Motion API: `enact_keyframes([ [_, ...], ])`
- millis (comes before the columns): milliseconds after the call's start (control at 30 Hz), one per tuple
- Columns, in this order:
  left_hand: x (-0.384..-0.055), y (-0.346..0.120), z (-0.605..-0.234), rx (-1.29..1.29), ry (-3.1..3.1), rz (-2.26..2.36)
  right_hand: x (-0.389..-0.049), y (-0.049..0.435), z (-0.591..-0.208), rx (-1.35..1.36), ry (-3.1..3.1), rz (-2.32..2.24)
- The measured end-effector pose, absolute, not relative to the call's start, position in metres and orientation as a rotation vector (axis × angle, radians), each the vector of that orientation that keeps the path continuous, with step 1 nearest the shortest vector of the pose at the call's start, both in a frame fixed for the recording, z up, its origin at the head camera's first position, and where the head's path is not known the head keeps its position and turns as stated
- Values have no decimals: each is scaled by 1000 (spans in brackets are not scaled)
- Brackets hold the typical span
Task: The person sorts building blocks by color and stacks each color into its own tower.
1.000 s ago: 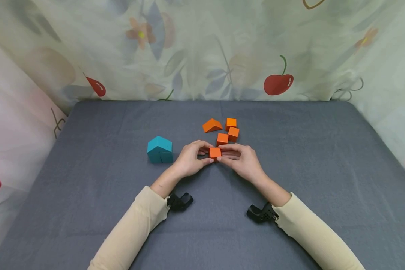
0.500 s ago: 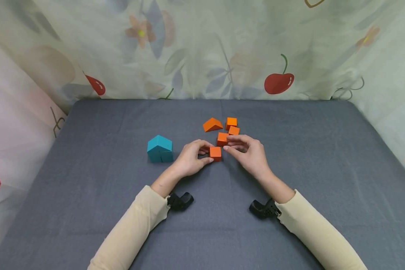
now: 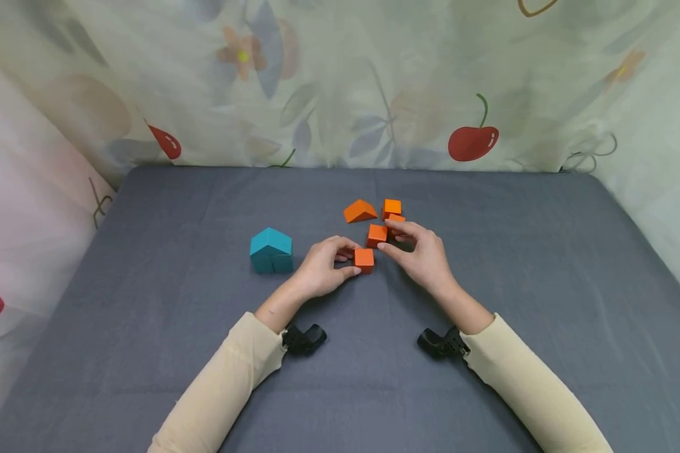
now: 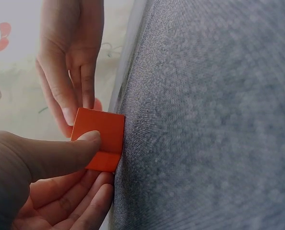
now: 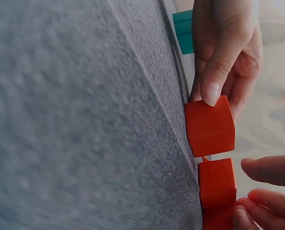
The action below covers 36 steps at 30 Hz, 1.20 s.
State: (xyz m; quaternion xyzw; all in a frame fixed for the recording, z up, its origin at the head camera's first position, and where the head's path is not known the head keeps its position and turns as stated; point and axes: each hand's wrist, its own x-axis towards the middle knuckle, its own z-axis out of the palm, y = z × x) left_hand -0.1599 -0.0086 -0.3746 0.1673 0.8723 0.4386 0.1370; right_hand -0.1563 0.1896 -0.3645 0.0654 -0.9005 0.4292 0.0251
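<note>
My left hand [image 3: 324, 269] pinches an orange block [image 3: 364, 260] standing on the table, thumb on its near side and fingers behind it. In the left wrist view the thumb presses across the face of this block [image 4: 104, 127]. My right hand [image 3: 425, 259] reaches around the right side of a second orange cube [image 3: 376, 234], thumb and fingers spread apart. Its fingertips overlap a farther orange cube [image 3: 396, 218], which they partly hide. In the right wrist view, the right thumb [image 5: 269, 170] stays off the nearer cube [image 5: 218, 182].
Behind these sit another orange cube [image 3: 392, 207] and an orange triangular block [image 3: 359, 211]. A teal house-shaped stack of blocks [image 3: 271, 250] stands left of my left hand. Grey cloth covers the table [image 3: 504, 251]; a patterned curtain [image 3: 340, 82] hangs along its far edge.
My right hand has let go of the block it held together with my left hand, and moved away toward the farther cubes. The left hand stays on its block.
</note>
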Motion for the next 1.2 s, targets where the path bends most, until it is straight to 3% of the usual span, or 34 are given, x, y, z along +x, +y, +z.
enact_keyframes([
  [733, -159, -9, -375, 519, 2537, 1255, -163, 186, -365, 312, -2854, 1121],
  [1200, -161, -11, -374, 493, 2535, 1259, -156, 197, -363, 268, -2808, 1236],
])
